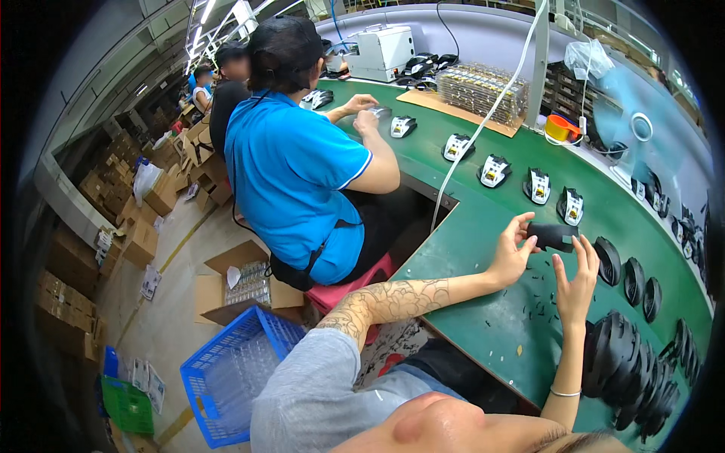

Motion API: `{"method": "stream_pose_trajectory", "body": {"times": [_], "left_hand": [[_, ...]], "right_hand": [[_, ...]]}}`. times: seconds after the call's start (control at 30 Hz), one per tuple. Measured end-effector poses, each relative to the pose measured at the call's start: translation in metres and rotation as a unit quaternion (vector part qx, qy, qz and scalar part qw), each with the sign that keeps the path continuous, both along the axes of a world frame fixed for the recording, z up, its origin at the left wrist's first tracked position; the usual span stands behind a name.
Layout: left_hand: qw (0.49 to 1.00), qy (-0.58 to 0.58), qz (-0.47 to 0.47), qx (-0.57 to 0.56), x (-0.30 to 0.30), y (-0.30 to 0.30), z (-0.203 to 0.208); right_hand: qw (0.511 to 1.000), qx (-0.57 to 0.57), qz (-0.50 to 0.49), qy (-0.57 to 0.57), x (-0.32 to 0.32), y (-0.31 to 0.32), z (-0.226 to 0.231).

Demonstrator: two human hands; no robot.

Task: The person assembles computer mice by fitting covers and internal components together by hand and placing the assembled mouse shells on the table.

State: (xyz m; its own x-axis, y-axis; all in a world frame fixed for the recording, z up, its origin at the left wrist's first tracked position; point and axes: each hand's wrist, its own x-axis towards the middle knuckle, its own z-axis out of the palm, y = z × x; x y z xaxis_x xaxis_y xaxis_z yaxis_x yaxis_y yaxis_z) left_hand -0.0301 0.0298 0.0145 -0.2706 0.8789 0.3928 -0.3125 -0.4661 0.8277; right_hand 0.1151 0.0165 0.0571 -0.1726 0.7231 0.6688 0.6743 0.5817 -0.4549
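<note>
Above the green table, a black curved plastic shell, like a computer mouse cover, is held between my two hands. My left hand pinches its left end between thumb and fingers. At its right end are the fingertips of my right hand, with the thumb raised lower down. Small black bits lie scattered on the table below. Beyond the shell stand half-assembled mice with white insides, one mouse being closest. Loose black shells rest just right of my right hand.
Stacked black shells crowd the table's right side. A co-worker in a blue shirt sits at the left, hands over the line of mice. A white cable hangs across the table. A blue crate and an open carton stand on the floor.
</note>
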Motion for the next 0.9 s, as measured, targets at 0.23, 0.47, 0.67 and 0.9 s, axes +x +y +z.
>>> {"method": "stream_pose_trajectory", "body": {"times": [0.23, 0.47, 0.67, 0.9], "left_hand": [[0.983, 0.166, -0.063, 0.045, 0.003, -0.017, 0.008], [0.951, 0.265, -0.093, 0.129, 0.0, -0.021, 0.012], [0.936, 0.312, -0.062, 0.15, -0.004, -0.014, 0.007], [0.936, 0.309, -0.024, 0.167, -0.007, -0.021, 0.019]], "right_hand": [[0.814, -0.339, 0.136, 0.452, 0.012, 0.017, -0.021], [0.725, -0.304, 0.142, 0.601, 0.031, 0.028, -0.023], [0.79, -0.253, 0.124, 0.544, 0.024, 0.023, -0.013], [0.935, -0.048, 0.044, 0.348, 0.007, 0.002, 0.005]]}}
